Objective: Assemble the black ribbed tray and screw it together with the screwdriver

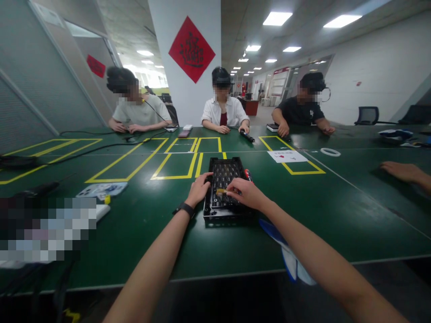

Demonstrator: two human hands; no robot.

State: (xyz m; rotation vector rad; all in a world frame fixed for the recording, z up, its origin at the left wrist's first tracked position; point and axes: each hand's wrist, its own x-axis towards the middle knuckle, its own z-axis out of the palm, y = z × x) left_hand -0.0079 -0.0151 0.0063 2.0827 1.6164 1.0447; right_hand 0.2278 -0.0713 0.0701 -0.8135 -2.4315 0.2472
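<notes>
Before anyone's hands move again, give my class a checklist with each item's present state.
1. Left hand touching the black case's left edge: ok.
2. Right hand holding the small yellowish piece: ok.
3. Yellowish piece touching the case: cannot tell.
4. Case fully on the green table: ok.
5. Blue-and-white fabric wholly on the table: not ok, it overhangs the near edge.
6. Red object beside the case identified: cannot tell.
</notes>
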